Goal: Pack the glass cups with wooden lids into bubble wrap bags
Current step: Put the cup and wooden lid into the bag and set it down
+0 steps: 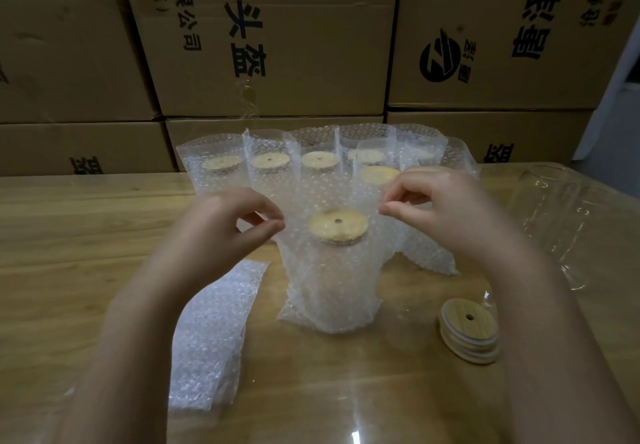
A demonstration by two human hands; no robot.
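Observation:
A glass cup with a round wooden lid (338,225) stands upright inside a bubble wrap bag (332,284) at the table's middle. My left hand (225,225) pinches the bag's open top edge on the left. My right hand (433,204) pinches the same edge on the right. Behind stand several bagged cups (270,163) in a row, their wooden lids showing. A stack of flat bubble wrap bags (211,332) lies front left. Loose wooden lids (469,331) are stacked at the right. Bare glass cups (557,222) stand far right.
The wooden table (69,235) has a glossy clear cover. Large cardboard boxes (270,45) with printed black characters are stacked like a wall directly behind the table. A white upright surface (616,97) shows at the far right edge.

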